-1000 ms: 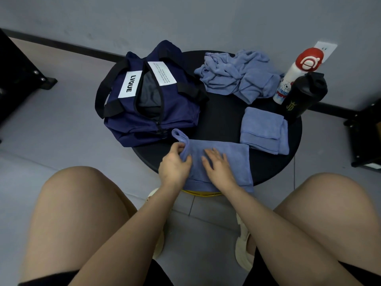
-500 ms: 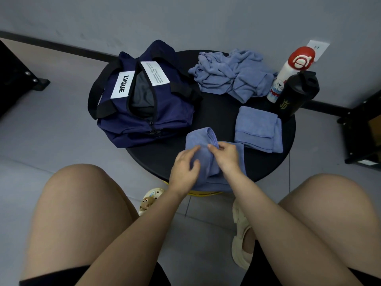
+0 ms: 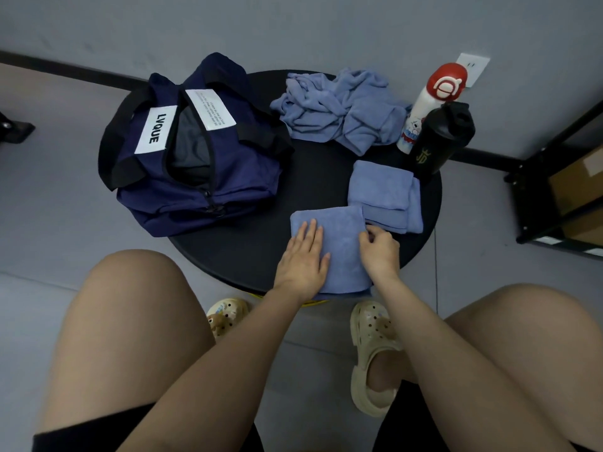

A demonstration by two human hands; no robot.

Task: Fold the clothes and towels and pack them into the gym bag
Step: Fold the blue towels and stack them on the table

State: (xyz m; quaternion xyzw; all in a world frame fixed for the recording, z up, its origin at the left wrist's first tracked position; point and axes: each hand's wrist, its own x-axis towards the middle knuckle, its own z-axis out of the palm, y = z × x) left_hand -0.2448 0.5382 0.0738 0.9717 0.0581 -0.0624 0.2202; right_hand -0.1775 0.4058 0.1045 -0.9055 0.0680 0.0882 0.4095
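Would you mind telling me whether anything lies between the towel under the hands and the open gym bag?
Nothing visible does: only bare black table separates the towel from the gym bag, whose zip gapes open.

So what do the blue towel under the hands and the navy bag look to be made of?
The towel looks like soft microfibre or terry: matte, fuzzy nap, thick rounded fold edges. The gym bag seems woven synthetic fabric, perhaps nylon or polyester: smooth, slightly slumped, with black webbing straps and a zip. Neither can be confirmed by sight.
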